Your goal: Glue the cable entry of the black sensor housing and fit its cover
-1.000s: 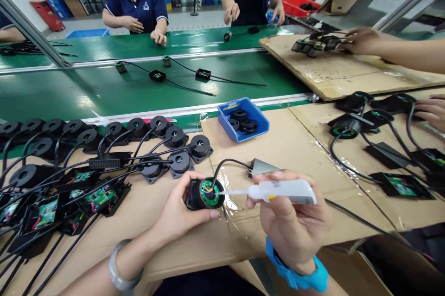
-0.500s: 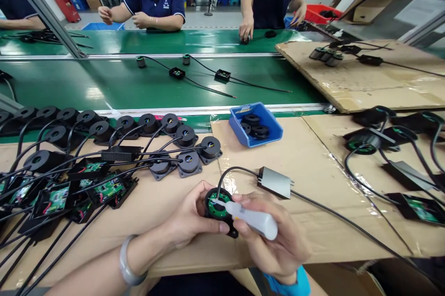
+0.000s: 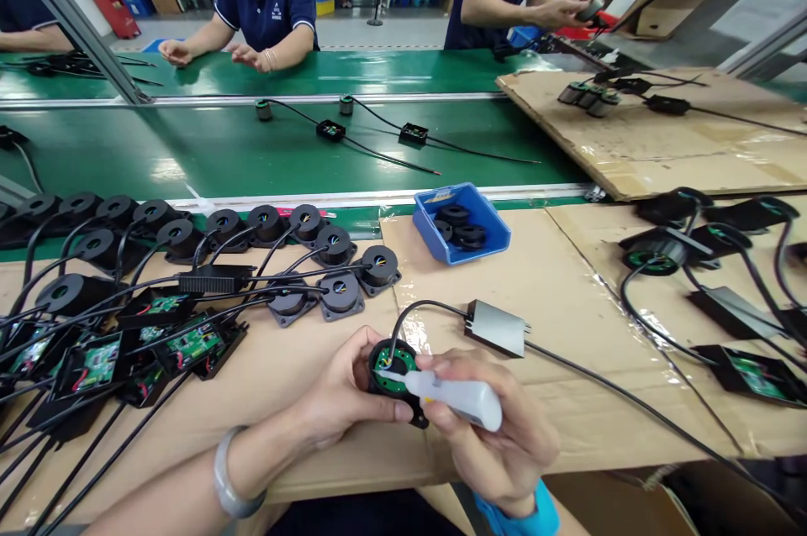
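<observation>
White glue tube (image 3: 457,398) pinched in right hand (image 3: 498,435), nozzle tip resting on the green board inside the round black housing (image 3: 394,370). Left hand (image 3: 344,397) wraps that housing from its left, thumb along the lower edge, holding it just above the cardboard sheet (image 3: 555,309). Black cable (image 3: 416,309) arcs up from the grip to a grey box (image 3: 498,328), just right. Blue bin (image 3: 463,223) well beyond.

Cardboard-covered bench (image 3: 542,301) carries wired black modules (image 3: 334,246) and a blue bin (image 3: 461,222).
</observation>
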The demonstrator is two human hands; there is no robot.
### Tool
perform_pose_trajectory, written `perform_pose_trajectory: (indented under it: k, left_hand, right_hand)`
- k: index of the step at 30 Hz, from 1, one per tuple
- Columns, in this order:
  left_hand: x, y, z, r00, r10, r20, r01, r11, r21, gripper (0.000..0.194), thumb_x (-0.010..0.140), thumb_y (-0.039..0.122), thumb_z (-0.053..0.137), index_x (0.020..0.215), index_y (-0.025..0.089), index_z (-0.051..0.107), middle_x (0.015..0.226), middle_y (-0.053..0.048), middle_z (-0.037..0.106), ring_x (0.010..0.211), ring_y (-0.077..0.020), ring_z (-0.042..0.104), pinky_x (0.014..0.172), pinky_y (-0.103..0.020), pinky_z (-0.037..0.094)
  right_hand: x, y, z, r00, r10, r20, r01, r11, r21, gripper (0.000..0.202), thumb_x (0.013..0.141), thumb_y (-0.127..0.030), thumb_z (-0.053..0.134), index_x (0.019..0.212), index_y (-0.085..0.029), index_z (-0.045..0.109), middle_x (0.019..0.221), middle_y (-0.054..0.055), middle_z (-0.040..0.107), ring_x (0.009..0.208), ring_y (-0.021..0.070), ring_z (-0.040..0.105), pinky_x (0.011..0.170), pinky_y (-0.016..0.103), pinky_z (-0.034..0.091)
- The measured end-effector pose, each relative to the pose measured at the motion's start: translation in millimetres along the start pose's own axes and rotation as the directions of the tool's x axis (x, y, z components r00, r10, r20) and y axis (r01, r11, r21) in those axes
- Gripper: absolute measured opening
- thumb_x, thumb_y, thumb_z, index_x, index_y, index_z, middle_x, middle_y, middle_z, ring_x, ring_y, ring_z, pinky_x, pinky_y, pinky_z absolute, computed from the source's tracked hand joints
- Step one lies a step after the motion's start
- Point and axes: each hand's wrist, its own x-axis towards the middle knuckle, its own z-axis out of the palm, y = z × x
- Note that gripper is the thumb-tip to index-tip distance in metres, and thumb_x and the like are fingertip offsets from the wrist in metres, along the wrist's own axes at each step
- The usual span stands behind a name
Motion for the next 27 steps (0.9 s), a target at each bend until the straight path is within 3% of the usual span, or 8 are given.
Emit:
perform_pose_trajectory:
  k: [8,13,15,18,20,22,25,27]
  left_hand:
    - [2,1,-1.2,0.998,0.054,0.015,-0.054,0.998,0.032,0.053,0.052,0.011,0.092,0.087,0.017,0.053,0.082,0.003,0.061,0.077,-0.0101,0.055,0.062,-0.017,0.044]
    - [2,3,-2.6,0.998,0.069,0.011,-0.07,0.994,0.079,0.053,0.055,0.014,0.092,0.09,0.017,0.052,0.089,0.002,0.062,0.082,-0.0111,0.056,0.068,-0.019,0.045]
    - [3,2,-4.1,0.996,0.083,0.014,-0.084,0.988,0.127,0.053,0.056,0.016,0.091,0.093,0.017,0.052,0.093,0.0,0.063,0.086,-0.0123,0.057,0.073,-0.021,0.046]
    - [4,1,-8.3,0.988,0.155,0.022,-0.155,0.953,0.262,0.058,0.058,0.02,0.09,0.104,0.02,0.053,0.104,-0.002,0.062,0.096,-0.0159,0.059,0.083,-0.025,0.048]
    - [5,1,-11.2,0.963,0.268,0.033,-0.253,0.855,0.452,0.061,0.06,0.021,0.088,0.112,0.022,0.055,0.113,-0.004,0.061,0.105,-0.0208,0.06,0.091,-0.031,0.047]
    - [5,5,-12.8,0.922,0.378,0.078,-0.317,0.626,0.712,0.057,0.062,0.022,0.087,0.112,0.022,0.059,0.116,-0.006,0.061,0.109,-0.0259,0.059,0.095,-0.038,0.046]
    - [3,13,-11.8,0.889,0.43,0.161,-0.284,0.238,0.929,0.048,0.066,0.029,0.087,0.106,0.019,0.062,0.109,-0.009,0.065,0.104,-0.0302,0.059,0.091,-0.043,0.048]
    - [1,19,-10.2,0.898,0.412,0.155,-0.222,0.119,0.968,0.045,0.069,0.033,0.085,0.104,0.017,0.061,0.106,-0.011,0.067,0.101,-0.0322,0.06,0.086,-0.045,0.051]
  right_hand:
    - [5,8,5,0.996,-0.094,0.004,0.094,0.992,-0.08,0.03,0.082,-0.011,0.068,0.111,-0.018,0.063,0.094,0.007,0.073,0.082,0.0194,0.07,0.07,0.03,0.061]
    - [-3,5,1,0.993,0.118,-0.012,-0.117,0.991,0.067,0.019,0.088,-0.02,0.066,0.106,-0.023,0.064,0.092,0.003,0.071,0.083,0.0166,0.069,0.069,0.027,0.059]
    - [-4,5,-2,0.976,0.2,-0.084,-0.184,0.969,0.166,0.019,0.09,-0.022,0.066,0.108,-0.024,0.065,0.094,0.002,0.071,0.086,0.0162,0.069,0.068,0.026,0.059]
    - [7,7,-9,0.934,0.238,-0.267,-0.156,0.942,0.296,0.019,0.088,-0.025,0.07,0.107,-0.025,0.067,0.093,0.002,0.07,0.089,0.0163,0.07,0.062,0.023,0.058]
    - [22,11,-14,0.901,0.271,-0.338,-0.15,0.927,0.343,0.018,0.085,-0.028,0.074,0.103,-0.026,0.068,0.093,0.002,0.071,0.087,0.0156,0.07,0.058,0.021,0.055]
    - [41,20,-19,0.883,0.337,-0.326,-0.205,0.903,0.376,0.018,0.083,-0.03,0.077,0.097,-0.025,0.068,0.095,0.002,0.072,0.078,0.0131,0.07,0.055,0.02,0.054]
    - [68,38,-21,0.871,0.438,-0.224,-0.331,0.859,0.392,0.026,0.077,-0.035,0.081,0.094,-0.024,0.064,0.095,0.0,0.07,0.072,0.0103,0.068,0.065,0.022,0.058]
    - [85,53,-15,0.868,0.478,-0.136,-0.401,0.836,0.374,0.034,0.072,-0.036,0.083,0.094,-0.024,0.059,0.092,-0.002,0.068,0.082,0.0126,0.07,0.078,0.027,0.058]
